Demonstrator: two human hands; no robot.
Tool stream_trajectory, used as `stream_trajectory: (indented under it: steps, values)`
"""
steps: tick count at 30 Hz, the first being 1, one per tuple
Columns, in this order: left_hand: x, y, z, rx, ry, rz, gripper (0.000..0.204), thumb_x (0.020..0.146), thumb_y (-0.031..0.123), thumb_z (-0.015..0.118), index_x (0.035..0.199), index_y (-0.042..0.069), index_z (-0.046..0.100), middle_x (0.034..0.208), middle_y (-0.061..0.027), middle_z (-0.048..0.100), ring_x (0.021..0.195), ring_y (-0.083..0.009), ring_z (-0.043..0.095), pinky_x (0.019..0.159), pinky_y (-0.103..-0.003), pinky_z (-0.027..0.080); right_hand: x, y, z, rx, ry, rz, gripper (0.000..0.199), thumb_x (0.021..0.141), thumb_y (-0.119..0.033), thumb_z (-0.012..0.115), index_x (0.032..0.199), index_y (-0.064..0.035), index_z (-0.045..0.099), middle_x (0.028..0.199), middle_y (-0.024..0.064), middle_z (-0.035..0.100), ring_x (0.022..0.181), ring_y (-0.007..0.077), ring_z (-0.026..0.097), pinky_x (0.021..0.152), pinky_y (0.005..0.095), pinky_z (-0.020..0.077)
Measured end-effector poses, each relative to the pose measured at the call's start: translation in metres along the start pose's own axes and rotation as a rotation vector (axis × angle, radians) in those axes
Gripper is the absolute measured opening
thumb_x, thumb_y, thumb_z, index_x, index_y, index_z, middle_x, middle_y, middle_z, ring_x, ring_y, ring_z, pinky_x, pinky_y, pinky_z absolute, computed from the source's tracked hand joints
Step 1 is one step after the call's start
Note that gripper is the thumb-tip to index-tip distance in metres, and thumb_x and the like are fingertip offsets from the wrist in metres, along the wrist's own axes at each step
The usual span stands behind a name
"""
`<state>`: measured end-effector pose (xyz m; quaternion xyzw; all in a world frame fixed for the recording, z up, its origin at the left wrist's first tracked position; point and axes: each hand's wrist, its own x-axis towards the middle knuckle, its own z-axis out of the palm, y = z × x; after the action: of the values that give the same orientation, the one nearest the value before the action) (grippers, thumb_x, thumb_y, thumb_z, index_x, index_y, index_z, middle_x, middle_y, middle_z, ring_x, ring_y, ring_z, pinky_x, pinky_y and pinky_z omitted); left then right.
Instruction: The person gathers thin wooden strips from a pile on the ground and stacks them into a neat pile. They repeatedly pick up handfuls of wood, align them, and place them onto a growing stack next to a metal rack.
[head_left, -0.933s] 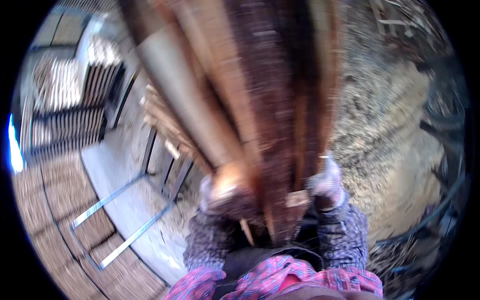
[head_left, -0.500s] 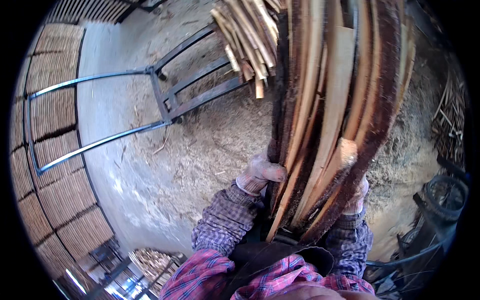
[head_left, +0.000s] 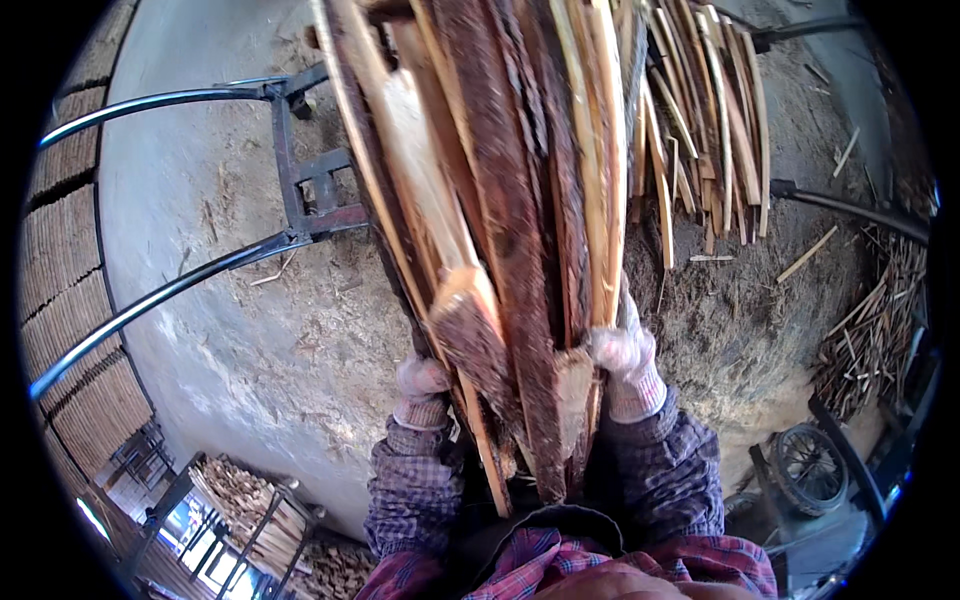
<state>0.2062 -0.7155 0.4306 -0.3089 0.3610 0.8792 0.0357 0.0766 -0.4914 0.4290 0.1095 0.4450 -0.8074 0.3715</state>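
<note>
A big bundle of long wood strips (head_left: 510, 220), several with dark bark on them, stretches from against my body up past the top edge of the picture. My left hand (head_left: 423, 385), in a pale work glove, is closed against the bundle's left side; part of its fingers is hidden behind the wood. On the right side my right hand (head_left: 624, 358), gloved too, grips the bundle with its thumb on the near face. Both arms wear checked sleeves. The strips are held together lengthwise, their near ends uneven.
A metal frame cart (head_left: 290, 170) with long rails stands to the left. Loose cut strips (head_left: 715, 130) lie in a pile at the far right. More scrap sticks (head_left: 870, 330) and a spoked wheel (head_left: 808, 465) are at the right. Stacked wood (head_left: 250, 510) sits at the lower left.
The bundle has swung left across the view, with both hands still holding it. The pile of cut strips now shows to its right instead of its left, and the right hand is more visible.
</note>
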Motion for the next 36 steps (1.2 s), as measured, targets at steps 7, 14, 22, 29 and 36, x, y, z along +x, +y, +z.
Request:
stream_trajectory:
  steps: [7, 14, 22, 29, 36]
  values:
    - [0.217, 0.061, -0.013, 0.467, 0.423, -0.256, 0.059, 0.082, 0.03, 0.062, 0.129, 0.005, 0.037, 0.119, -0.013, 0.052, 0.102, -0.0221, 0.055, 0.083, -0.033, 0.05, 0.248, 0.041, -0.039, 0.506, 0.046, 0.226, 0.097, 0.07, -0.049, 0.066, 0.141, -0.0142, 0.009, 0.131, 0.0187, 0.034, 0.112, 0.0333, 0.041, 0.087, 0.0387, 0.0452]
    - [0.389, 0.056, -0.098, 0.548, 0.547, -0.254, 0.078, 0.078, 0.035, 0.061, 0.137, 0.002, 0.022, 0.131, -0.0114, 0.043, 0.121, -0.0197, 0.039, 0.101, -0.026, 0.027, 0.396, 0.017, 0.029, -1.272, 0.279, 0.766, 0.1, 0.071, -0.054, 0.062, 0.141, -0.0123, 0.004, 0.136, 0.0171, 0.033, 0.121, 0.0356, 0.039, 0.1, 0.0407, 0.035]
    - [0.384, 0.048, -0.078, 1.235, 0.631, -0.442, 0.082, 0.074, 0.043, 0.064, 0.138, 0.008, 0.026, 0.13, -0.0149, 0.045, 0.121, -0.0254, 0.042, 0.099, -0.03, 0.03, 0.371, -0.01, 0.017, -1.427, -0.072, 0.516, 0.094, 0.075, -0.051, 0.06, 0.141, -0.0119, 0.006, 0.14, 0.0172, 0.027, 0.128, 0.0252, 0.033, 0.106, 0.0393, 0.026]
    - [0.38, 0.032, -0.101, 0.714, 0.688, 0.157, 0.075, 0.08, 0.039, 0.061, 0.138, 0.008, 0.024, 0.135, -0.0136, 0.039, 0.122, -0.0233, 0.041, 0.099, -0.029, 0.03, 0.437, -0.165, 0.021, -2.2, 0.109, -0.185, 0.093, 0.07, -0.038, 0.07, 0.138, -0.0038, 0.016, 0.14, 0.0186, 0.027, 0.129, 0.0327, 0.027, 0.105, 0.0411, 0.0257]
    - [0.417, 0.058, 0.016, 1.558, 0.8, -0.194, 0.109, 0.06, 0.054, 0.074, 0.14, 0.009, 0.014, 0.141, -0.0244, 0.018, 0.128, -0.0373, 0.027, 0.104, -0.038, 0.028, 0.518, -0.231, 0.016, -2.711, -0.081, -0.124, 0.087, 0.064, -0.035, 0.07, 0.133, -0.0047, 0.025, 0.133, 0.0196, 0.032, 0.124, 0.0316, 0.031, 0.101, 0.0392, 0.028]
